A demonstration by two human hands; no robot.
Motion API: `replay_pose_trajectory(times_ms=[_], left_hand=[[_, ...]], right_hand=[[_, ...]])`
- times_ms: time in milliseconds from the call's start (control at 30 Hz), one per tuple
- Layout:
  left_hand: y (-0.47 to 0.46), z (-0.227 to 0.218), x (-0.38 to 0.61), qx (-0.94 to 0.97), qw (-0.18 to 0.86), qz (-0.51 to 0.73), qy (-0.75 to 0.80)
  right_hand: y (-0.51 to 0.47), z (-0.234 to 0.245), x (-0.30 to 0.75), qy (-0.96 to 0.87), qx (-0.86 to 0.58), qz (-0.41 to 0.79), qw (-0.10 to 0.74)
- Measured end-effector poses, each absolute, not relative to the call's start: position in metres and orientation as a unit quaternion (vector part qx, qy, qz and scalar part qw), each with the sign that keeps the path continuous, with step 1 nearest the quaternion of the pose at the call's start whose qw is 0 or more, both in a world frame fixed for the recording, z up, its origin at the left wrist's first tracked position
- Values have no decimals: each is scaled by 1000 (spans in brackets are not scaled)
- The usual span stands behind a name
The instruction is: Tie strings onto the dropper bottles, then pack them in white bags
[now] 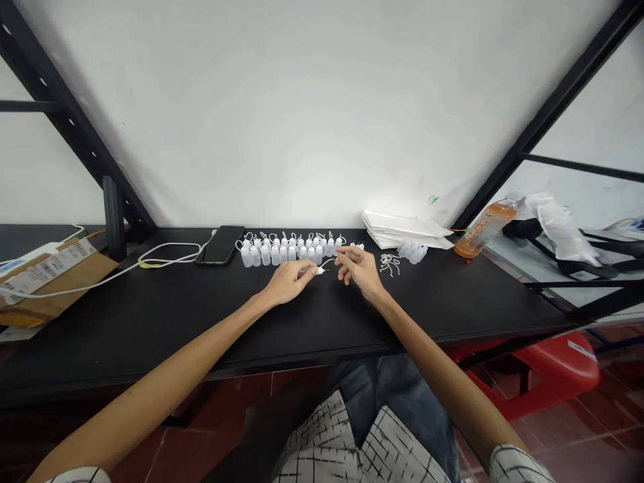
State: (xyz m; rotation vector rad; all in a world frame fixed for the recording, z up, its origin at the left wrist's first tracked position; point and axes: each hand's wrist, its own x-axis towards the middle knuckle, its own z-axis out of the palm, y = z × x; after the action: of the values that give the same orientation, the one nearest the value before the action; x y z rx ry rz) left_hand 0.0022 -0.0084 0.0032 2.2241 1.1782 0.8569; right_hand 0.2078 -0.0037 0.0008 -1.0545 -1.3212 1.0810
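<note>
My left hand (286, 282) is closed around a small white dropper bottle (320, 270), held on its side just above the black table. The bottle's thin tip points right, and most of its body is hidden by my fingers. Just to the right, my right hand (358, 270) has its fingers curved and apart, near the tip; nothing shows between them. Behind both hands stand rows of small translucent bottles (276, 255) with looped white cap straps. To the right of my right hand lie a small pile of white straps (390, 263) and several bottles without caps (413, 251).
On the left are a black phone (221, 245), a white cable (168, 260) and a cardboard package (55, 275). At the right are white paper sheets (405, 229), an orange drink bottle (484, 229) and a black metal frame (543, 100). A red stool (548, 372) stands below.
</note>
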Motion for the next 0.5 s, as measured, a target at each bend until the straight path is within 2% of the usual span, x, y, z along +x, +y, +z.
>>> replay_pose_trajectory(times_ms=[167, 500], left_hand=[[-10, 5, 2, 811, 238, 311, 435], [-10, 6, 0, 772, 340, 353, 405]], right_hand=[[-5, 2, 207, -562, -415, 483, 529], [-8, 3, 207, -552, -369, 540, 518]])
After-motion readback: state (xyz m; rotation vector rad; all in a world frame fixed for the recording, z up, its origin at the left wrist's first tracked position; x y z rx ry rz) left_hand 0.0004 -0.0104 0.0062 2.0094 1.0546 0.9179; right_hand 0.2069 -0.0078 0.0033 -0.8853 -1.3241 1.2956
